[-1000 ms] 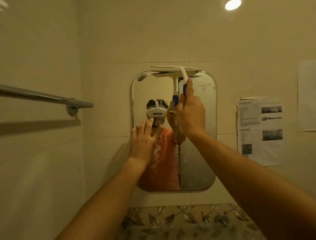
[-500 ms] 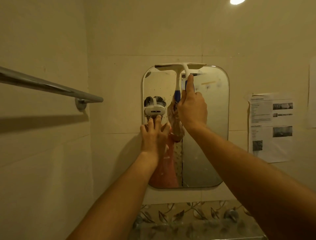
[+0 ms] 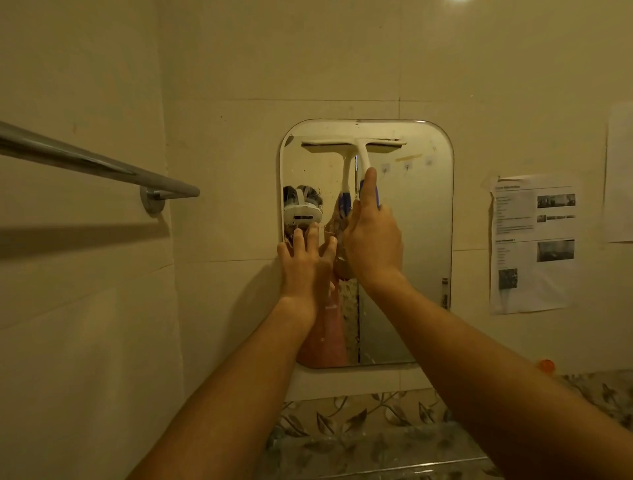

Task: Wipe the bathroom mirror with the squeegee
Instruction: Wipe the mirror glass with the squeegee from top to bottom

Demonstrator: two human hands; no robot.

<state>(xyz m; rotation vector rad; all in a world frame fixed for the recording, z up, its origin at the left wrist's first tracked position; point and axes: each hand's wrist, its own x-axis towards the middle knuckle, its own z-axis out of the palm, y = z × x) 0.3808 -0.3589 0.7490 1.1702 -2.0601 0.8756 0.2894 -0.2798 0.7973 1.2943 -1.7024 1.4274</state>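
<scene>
Walls: glossy cream tiles w/ thin grout lines [image 3: 239,68], warm dim light. Round chrome towel bar [image 3: 85,159] at 9 o'clock on the L wall, casting a shadow band below it. White printed paper sheet w/ small photos [image 3: 534,246] at 3 o'clock; plain pale sheet [image 3: 621,171] just beyond at frame edge. Grey leaf-pattern tile band [image 3: 359,421] at 6 o'clock. Bright round lamp [image 3: 460,1] approx 1 o'clock, cut off by top edge.
</scene>
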